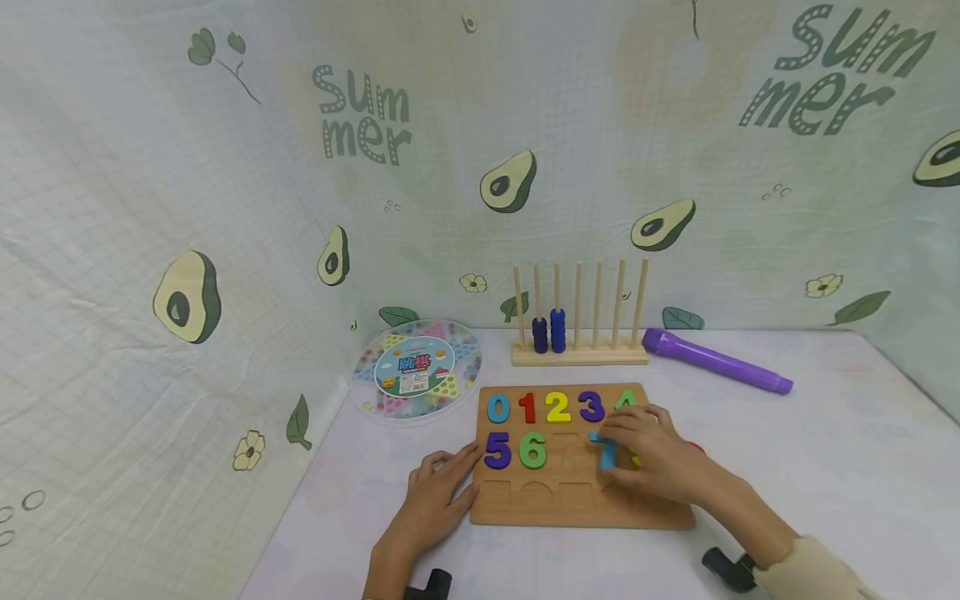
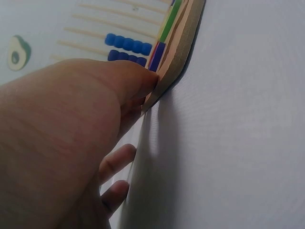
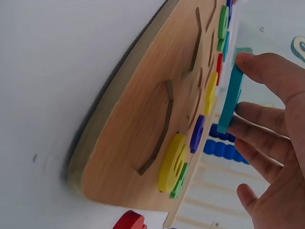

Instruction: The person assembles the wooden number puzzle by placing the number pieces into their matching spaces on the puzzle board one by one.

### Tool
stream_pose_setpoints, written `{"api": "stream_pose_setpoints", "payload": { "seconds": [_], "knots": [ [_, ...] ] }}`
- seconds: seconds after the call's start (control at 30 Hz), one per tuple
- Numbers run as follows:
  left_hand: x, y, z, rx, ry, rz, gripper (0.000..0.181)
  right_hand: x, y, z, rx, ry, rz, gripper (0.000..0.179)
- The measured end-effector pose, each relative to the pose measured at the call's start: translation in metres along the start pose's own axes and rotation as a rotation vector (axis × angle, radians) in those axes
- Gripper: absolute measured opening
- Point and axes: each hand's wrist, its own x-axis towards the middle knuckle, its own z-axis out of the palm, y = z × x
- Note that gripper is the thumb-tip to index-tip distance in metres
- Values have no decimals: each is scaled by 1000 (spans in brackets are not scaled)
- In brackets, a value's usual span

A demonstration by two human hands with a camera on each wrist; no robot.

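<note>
A wooden number board (image 1: 510, 510) lies on the table, with coloured numerals 0 to 6 in its two upper rows. My right hand (image 1: 663, 457) pinches a blue numeral 7 (image 1: 607, 454) between thumb and fingers, just above the board. The right wrist view shows this blue piece (image 3: 230, 100) held on edge, apart from the wood. Partly hidden by that hand is a yellow numeral (image 3: 172, 163) with a hole, on the board. My left hand (image 1: 433, 502) rests at the board's left edge, fingers extended and touching it; the thumb (image 2: 138, 78) meets the corner.
Behind the board stands a wooden peg rack (image 1: 581, 357) with blue beads on two rods. A purple tube (image 1: 716, 361) lies right of it, a round clear game box (image 1: 367, 400) to the left. A red piece (image 3: 128, 220) sits beside the board. A printed cloth (image 1: 450, 233) hangs behind.
</note>
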Motion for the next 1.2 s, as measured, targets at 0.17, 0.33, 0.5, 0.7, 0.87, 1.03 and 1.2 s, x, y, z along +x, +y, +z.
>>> {"api": "stream_pose_setpoints", "payload": {
  "seconds": [0.17, 0.33, 0.5, 0.7, 0.87, 1.03, 1.2],
  "knots": [
    [-1, 0, 0, 1, 25, 24, 51, 6, -2, 4, -3, -7, -16, 42],
    [0, -1, 0, 0, 17, 15, 51, 12, -4, 8, -9, -27, -14, 44],
    [2, -3, 1, 2, -1, 0, 52, 17, -6, 11, -4, -45, -15, 47],
    [2, -5, 3, 1, 2, 1, 52, 23, -10, 16, -25, -74, -9, 50],
    [2, -4, 3, -2, -4, -8, 52, 28, -12, 20, -26, -78, -11, 50],
    [2, -3, 2, -4, -13, -16, 52, 31, -13, 24, -21, -73, -8, 49],
    [2, -2, 1, -4, -16, -22, 52, 35, -13, 28, -36, -64, -31, 48]
  ]
}}
